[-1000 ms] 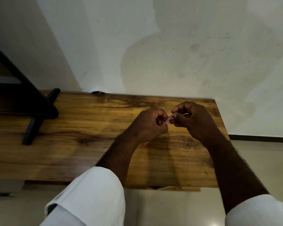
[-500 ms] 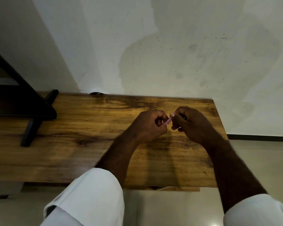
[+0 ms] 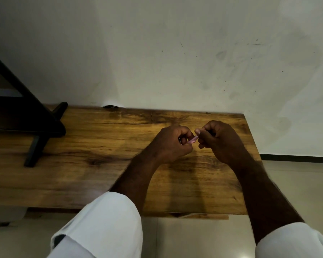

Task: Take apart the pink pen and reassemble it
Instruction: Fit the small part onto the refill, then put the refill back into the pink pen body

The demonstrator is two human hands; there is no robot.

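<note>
Head view looks down on a wooden table (image 3: 86,164) pushed against a pale, scuffed wall (image 3: 175,53), with the person's two forearms reaching in from six o'clock out of white sleeves (image 3: 104,226). Both fists meet over the table's far right part, roughly at one o'clock from the middle of the picture.

Left hand (image 3: 172,144) is curled tight, its fingers folded in on the pink pen (image 3: 192,140). Only a short pink stretch of the pen shows, poking out of that fist and slanting up toward two o'clock; what is buried in the fist I cannot make out. A small dark bit peeks out at the nine o'clock side of the curled fingers, too small to name.

Right hand (image 3: 221,141) sits just beside it at three o'clock, also closed, with its thumb and forefinger pinched together at the pen's upper end. Whether they grip a separate piece or the pen's own tip, I cannot tell from here. The two hands are near enough to almost touch, joined by the pink stub between them.

Over at nine o'clock a black stand (image 3: 37,127) rests its foot on the tabletop. Pale floor tiles (image 3: 194,239) show below the table's near edge.
</note>
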